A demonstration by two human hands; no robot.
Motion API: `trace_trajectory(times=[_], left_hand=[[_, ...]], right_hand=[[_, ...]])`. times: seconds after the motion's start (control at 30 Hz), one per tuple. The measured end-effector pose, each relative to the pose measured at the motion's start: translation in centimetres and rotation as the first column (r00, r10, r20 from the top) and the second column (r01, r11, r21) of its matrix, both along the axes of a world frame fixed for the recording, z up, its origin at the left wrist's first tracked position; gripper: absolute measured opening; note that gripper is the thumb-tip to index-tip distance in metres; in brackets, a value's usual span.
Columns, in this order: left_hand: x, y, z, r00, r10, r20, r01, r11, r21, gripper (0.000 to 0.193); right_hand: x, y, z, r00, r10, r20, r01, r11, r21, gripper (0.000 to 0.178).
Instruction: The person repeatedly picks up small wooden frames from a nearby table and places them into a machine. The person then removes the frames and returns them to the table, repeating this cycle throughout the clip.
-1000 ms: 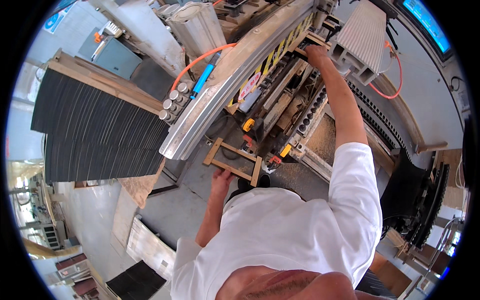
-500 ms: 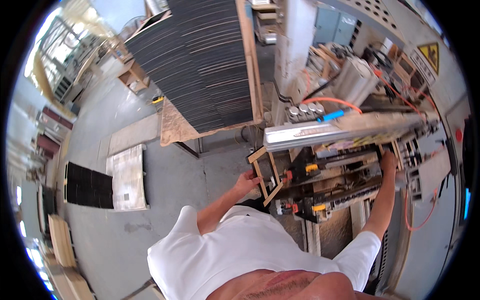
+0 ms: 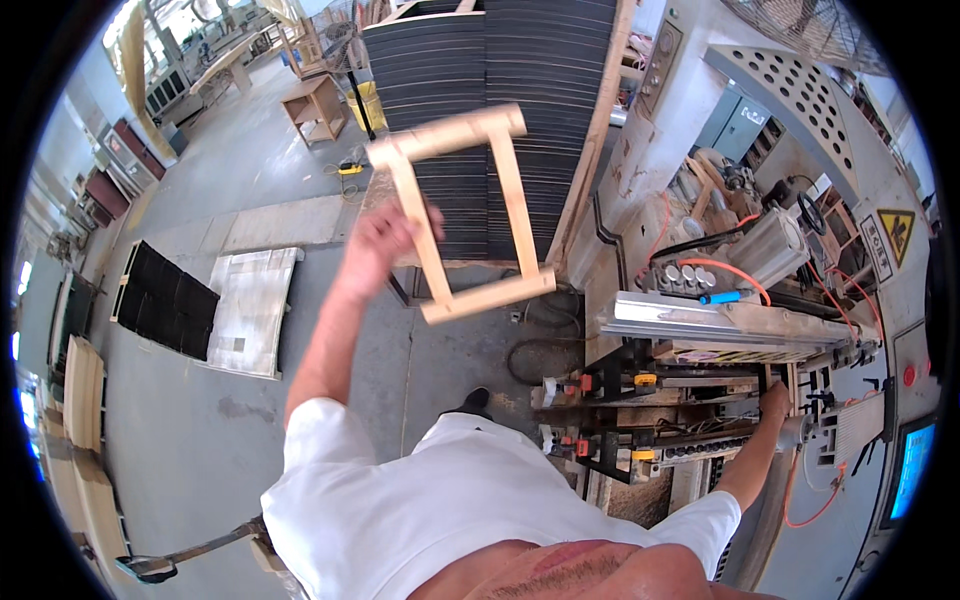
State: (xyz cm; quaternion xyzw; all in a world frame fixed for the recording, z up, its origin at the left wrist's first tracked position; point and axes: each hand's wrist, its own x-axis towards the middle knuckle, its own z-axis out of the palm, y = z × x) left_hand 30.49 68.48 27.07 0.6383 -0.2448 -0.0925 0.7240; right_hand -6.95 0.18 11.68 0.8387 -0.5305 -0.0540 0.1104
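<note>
My left hand [image 3: 385, 240] is raised and closed around one side bar of a pale wooden frame [image 3: 510, 205]. The frame is made of two side bars joined to two longer end rails, and it hangs tilted in the air. Behind it stands a tall stack of black-edged pieces [image 3: 430, 75]. To the right, my right hand [image 3: 775, 402] reaches into the machine [image 3: 690, 440], fingers curled at light wooden bars [image 3: 793, 385] that look like a second frame. Its fingertips are partly hidden.
Black clamps with orange and yellow parts [image 3: 640, 455] line the machine's near left side. A metal beam [image 3: 700, 318] crosses above its bed. A blue air gun-like tool [image 3: 722, 298] lies on top. A pallet [image 3: 250, 310] with black pieces rests on the floor at left.
My left hand has lifted the wooden frame away from the machine's left end, up and to the left. My right hand stays at the machine's right end. The view has shifted slightly.
</note>
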Motion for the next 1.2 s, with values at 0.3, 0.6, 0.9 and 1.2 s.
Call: trace_trajectory(times=[0.3, 0.6, 0.9, 1.2], left_hand=[[24.7, 7.1, 15.1, 0.993, 0.055, 0.108, -0.014, 0.937, -0.349, 0.029], [46.4, 1.1, 15.8, 0.985, 0.133, 0.114, -0.136, 0.990, 0.023, 0.038], [40.3, 2.3, 11.7, 0.983, 0.176, 0.050, -0.159, 0.957, -0.242, 0.032], [16.7, 4.3, -15.7, 1.000, 0.011, -0.001, -0.011, 0.988, -0.154, 0.043]], right_hand=[[2.7, 17.2, 8.4, 0.503, 0.348, 0.791, -0.095, 0.932, -0.350, 0.017], [7.5, 35.9, 2.6, 0.155, 0.064, 0.986, -0.168, 0.985, -0.038, 0.013], [6.5, 45.6, 0.9, 0.334, -0.068, 0.940, -0.010, 0.997, 0.076, 0.011], [-0.8, 54.1, 14.5, 0.655, 0.176, 0.735, 0.135, 0.930, -0.342, 0.018]])
